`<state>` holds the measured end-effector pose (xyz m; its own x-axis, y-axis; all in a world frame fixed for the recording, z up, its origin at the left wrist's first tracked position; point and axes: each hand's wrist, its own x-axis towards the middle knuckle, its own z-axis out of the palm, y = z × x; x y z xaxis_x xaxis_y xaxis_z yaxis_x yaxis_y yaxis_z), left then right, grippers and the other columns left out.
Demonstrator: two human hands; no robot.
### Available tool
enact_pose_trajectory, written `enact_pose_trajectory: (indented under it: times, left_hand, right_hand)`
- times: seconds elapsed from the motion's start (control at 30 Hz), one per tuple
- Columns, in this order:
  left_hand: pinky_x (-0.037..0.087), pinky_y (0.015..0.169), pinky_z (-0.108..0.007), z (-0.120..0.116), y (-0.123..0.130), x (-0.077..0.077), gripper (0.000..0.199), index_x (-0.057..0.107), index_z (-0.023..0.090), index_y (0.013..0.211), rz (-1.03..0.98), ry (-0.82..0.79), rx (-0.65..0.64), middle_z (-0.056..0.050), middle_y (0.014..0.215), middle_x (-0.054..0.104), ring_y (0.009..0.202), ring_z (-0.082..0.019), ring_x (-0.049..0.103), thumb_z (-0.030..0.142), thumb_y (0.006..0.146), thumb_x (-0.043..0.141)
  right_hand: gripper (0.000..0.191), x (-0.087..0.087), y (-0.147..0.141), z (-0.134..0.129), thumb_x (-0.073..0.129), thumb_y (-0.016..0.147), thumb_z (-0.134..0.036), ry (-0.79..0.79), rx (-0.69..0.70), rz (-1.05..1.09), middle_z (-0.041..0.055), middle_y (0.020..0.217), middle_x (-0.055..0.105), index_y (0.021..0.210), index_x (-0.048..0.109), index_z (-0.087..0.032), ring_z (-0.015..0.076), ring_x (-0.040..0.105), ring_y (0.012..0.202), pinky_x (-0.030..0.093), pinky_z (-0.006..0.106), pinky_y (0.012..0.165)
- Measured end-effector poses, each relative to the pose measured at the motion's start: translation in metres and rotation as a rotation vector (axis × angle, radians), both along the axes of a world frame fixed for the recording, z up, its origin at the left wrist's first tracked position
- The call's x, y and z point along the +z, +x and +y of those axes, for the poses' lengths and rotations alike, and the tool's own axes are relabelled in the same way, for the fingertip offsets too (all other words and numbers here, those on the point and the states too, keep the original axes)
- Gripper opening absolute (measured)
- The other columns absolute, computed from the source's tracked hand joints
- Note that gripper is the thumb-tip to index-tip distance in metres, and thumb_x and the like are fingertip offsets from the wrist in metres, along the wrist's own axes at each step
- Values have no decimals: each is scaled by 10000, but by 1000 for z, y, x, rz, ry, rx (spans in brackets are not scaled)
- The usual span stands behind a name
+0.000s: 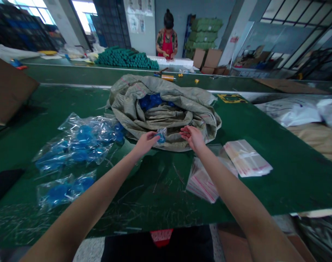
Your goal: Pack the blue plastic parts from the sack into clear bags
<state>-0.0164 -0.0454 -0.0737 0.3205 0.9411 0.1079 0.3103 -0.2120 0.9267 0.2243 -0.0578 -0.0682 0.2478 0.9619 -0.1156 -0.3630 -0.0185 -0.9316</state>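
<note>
Between its fingertips my left hand (148, 140) pinches a small clear plastic bag (161, 135) with something blue inside, at the near edge of a big sack. My right hand (190, 135) is a little to the right, fingers apart, holding nothing I can see. The grey-green woven sack (182, 120) lies with its mouth rolled down, and blue pieces (152, 101) show within it. On the left lie several clear bags with blue round items (84, 134). Under my right forearm spreads a pile of clear flat bags (204, 182), beside a banded stack of bags (247, 158).
Behind the sack lie an orange-yellow tube (168, 78) and a heap of green rolls (124, 58). A person in a red apron (167, 45) works across the tables. A cardboard box (10, 91) stands at left; white sacks (299, 112) lie at right.
</note>
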Motion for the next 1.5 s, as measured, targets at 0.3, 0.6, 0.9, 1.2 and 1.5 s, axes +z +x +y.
enact_pose_trajectory:
  times: [0.3, 0.6, 0.9, 1.2, 1.5]
  left_hand:
    - [68, 335, -153, -26, -21, 25, 253, 486, 168, 782, -751, -525, -71, 70, 604, 502, 344, -3, 175, 375, 774, 632]
    - [251, 387, -181, -45, -22, 18, 362, 569, 183, 1032, -374, -275, 180, 21, 706, 565, 407, -45, 365, 499, 855, 580]
    - [533, 750, -423, -115, -12, -1, 545, 558, 66, 1238, 1055, 75, 280, -284, 1247, 557, 949, -369, 681, 481, 898, 460]
    - [464, 991, -504, -144, 22, -18, 460, 573, 159, 1338, 958, 259, -93, -205, 1333, 588, 1245, -360, 550, 278, 939, 376]
    - [374, 1110, -506, -137, 5, -19, 525, 502, 95, 1378, 874, 348, -188, -212, 1410, 521, 1341, -357, 452, 294, 900, 414]
  right_hand:
    - [264, 10, -37, -12, 720, 788, -403, 31, 459, -228, 50, 912, 749, 894, 686, -164, 131, 693, 784, 533, 209, 662]
    - [369, 9, -70, -19, 831, 651, -266, 78, 511, -240, 27, 898, 737, 971, 673, -173, 139, 680, 747, 579, 288, 746]
    - [263, 29, -98, -15, 792, 703, -299, 44, 389, -172, -3, 725, 682, 846, 618, -163, 104, 643, 626, 526, 218, 602]
    - [308, 30, -227, -40, 751, 727, -380, 12, 1053, -1029, 32, 567, 672, 549, 651, -150, 137, 606, 515, 465, 238, 545]
    - [291, 34, -218, -38, 652, 852, -422, 146, 959, -1099, 24, 705, 720, 752, 705, -153, 128, 639, 625, 450, 209, 585]
